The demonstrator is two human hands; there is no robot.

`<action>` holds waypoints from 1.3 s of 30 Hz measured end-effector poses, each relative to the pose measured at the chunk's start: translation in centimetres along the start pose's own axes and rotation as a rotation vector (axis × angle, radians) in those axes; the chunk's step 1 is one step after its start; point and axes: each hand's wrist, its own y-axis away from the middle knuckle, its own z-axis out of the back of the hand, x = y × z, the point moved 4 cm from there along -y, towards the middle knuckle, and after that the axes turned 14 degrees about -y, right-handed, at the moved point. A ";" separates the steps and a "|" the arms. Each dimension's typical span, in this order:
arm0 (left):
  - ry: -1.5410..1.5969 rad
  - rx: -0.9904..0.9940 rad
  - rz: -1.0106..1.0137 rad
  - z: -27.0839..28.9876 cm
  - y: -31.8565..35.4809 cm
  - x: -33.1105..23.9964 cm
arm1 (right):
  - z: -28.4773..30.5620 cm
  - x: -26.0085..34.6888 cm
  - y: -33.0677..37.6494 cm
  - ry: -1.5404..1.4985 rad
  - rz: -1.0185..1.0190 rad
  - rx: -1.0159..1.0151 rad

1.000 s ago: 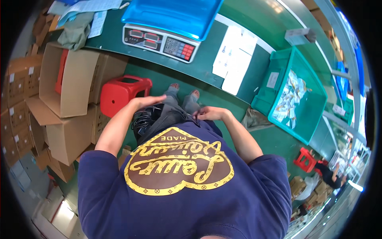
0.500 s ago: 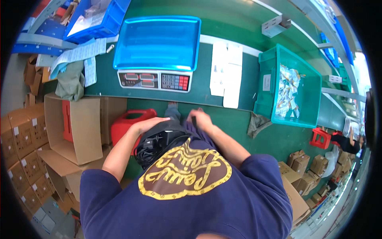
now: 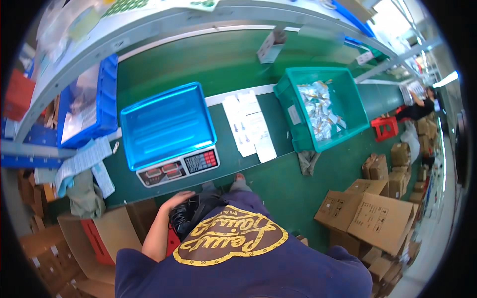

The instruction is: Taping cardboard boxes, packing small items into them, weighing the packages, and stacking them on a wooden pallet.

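Observation:
My left hand (image 3: 180, 198) lies on top of a black bag (image 3: 185, 218) at my waist, its fingers stretched over the upper edge. Dark cords or straps seem bundled at the bag, too unclear to tell apart. My right hand is out of view; only the right sleeve shows, down at my side. Ahead on the green bench stands a weighing scale (image 3: 178, 170) with a blue pan (image 3: 169, 126) on it. Right of the scale lies a flat, unfolded white carton (image 3: 250, 126). A green bin (image 3: 293, 131) holding many small clear packets (image 3: 318, 111) stands further right.
A blue bin (image 3: 102, 107) and printed sheets (image 3: 84, 161) are at the bench's left end. Below stands an open cardboard box (image 3: 117, 231). Brown cartons (image 3: 380, 221) are stacked to my right on the floor. A person (image 3: 420, 107) is beside a red stool (image 3: 385, 129) at far right.
My view has turned right and lifted, bringing the shelf above the bench and more cartons into sight. My right hand has left the front of my waist and gone out of view. My left stays on the bag.

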 end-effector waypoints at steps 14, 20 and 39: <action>-0.197 0.192 -0.223 5.9 3.7 -26.7 | 8.8 20.3 3.1 1.126 0.046 -0.318; -0.100 -0.377 -0.573 14.6 -12.2 -40.6 | 10.8 50.8 10.4 0.363 0.806 -0.322; -0.347 -1.011 -0.758 18.8 -23.3 -49.3 | 12.1 56.3 8.1 0.624 1.343 -0.799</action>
